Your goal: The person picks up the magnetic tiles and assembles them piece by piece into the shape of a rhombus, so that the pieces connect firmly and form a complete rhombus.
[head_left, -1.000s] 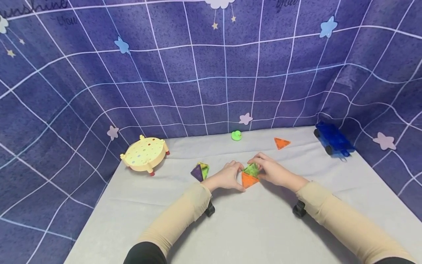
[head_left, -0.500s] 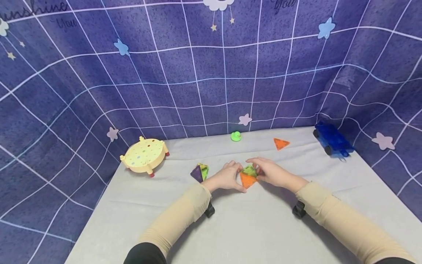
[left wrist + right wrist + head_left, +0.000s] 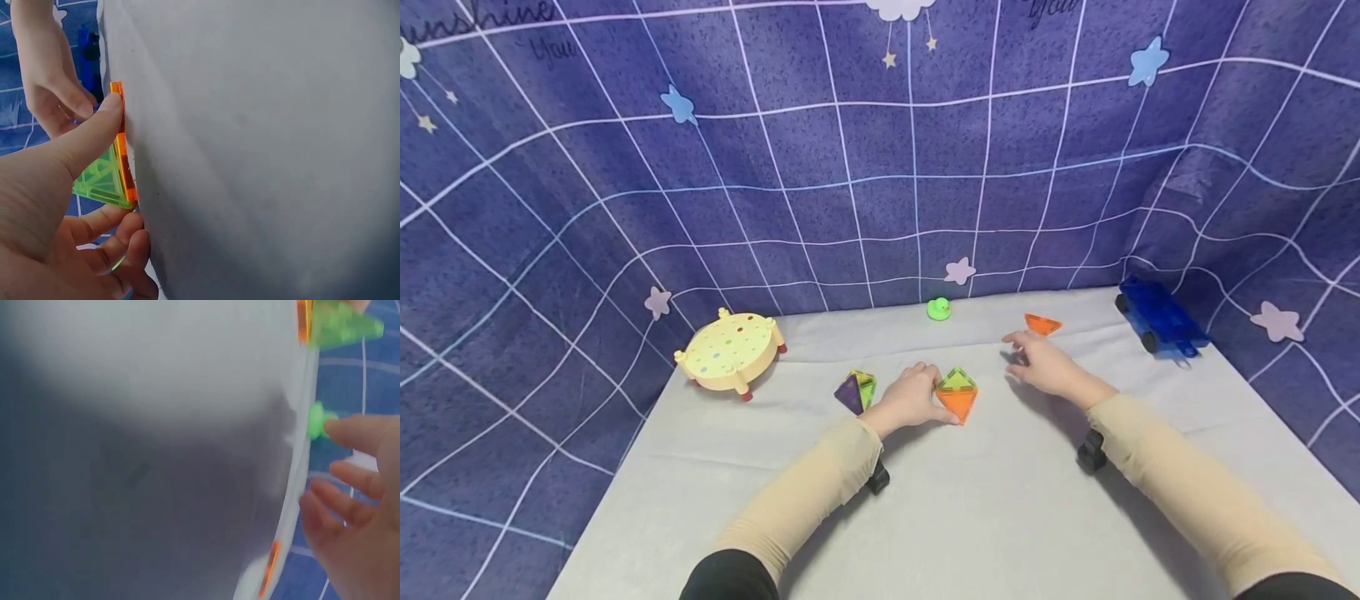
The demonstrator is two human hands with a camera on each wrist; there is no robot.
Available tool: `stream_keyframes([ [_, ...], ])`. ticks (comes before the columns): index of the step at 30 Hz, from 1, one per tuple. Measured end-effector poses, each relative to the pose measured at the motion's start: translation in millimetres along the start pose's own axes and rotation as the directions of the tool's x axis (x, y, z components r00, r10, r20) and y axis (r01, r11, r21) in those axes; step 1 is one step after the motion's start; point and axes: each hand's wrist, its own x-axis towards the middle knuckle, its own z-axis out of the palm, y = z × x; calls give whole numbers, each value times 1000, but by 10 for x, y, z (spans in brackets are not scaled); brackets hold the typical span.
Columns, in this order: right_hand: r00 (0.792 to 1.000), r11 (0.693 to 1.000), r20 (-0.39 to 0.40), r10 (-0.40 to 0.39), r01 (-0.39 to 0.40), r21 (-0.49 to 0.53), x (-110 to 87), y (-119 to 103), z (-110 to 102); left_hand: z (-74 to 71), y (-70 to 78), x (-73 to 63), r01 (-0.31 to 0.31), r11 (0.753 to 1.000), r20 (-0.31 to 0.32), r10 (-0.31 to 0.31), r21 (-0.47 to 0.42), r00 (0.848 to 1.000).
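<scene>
My left hand holds an orange triangular magnetic tile that lies flat, its thumb on one corner. Against that tile's edge, a translucent green triangular tile rises from the table, with the fingertips at its lower corner. My right hand is over the table to the right, fingers loosely bent and holding nothing. Just beyond it lies a separate orange triangular tile, partly covered by the hand. Left of my left hand sits a small cluster of purple, yellow and green tiles.
A green toy duck stands at the back by the blue grid-patterned cloth. A yellow spotted toy table is at the left. At the far right is a blue wheeled toy base. Grey cloth covers the tabletop.
My right hand has let go of the green tile and moved right, towards the separate orange tile. My left hand stays at the joined tiles, which have shifted slightly left.
</scene>
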Motion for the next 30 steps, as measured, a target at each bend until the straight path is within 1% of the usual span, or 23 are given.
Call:
stream_keyframes([
  [3,993,991,-51,106,-109,-79,83,140,-85,-17,13,-3,15,999,0,-15,28,1000],
  [5,983,976,-75,167,-176,-131,130,239,-125,-20,21,-3,18,999,-3,-18,39,1000],
  [8,968,954,-77,239,-249,-164,183,360,-161,-14,35,-1,0,999,-17,1,33,1000],
  [11,955,942,-59,289,-295,-162,222,449,-156,-1,54,1,-29,1000,-24,29,-2,999],
  [13,951,937,-47,305,-309,-162,246,492,-136,13,60,7,-44,999,-21,43,-31,999],
  [16,946,931,-54,320,-325,-166,262,526,-107,44,67,23,-56,997,-17,55,-53,998],
  [20,938,923,-84,337,-347,-169,241,542,-105,93,88,54,-75,997,-29,74,-35,997],
  [22,938,923,-85,337,-347,-164,223,538,-113,108,99,70,-75,997,-35,74,-24,997],
  [25,945,930,-78,319,-327,-169,189,523,-110,112,115,85,-57,998,-31,56,-28,998],
  [30,964,952,-52,260,-265,-155,141,412,-45,111,116,94,14,999,-33,-15,-48,999],
])
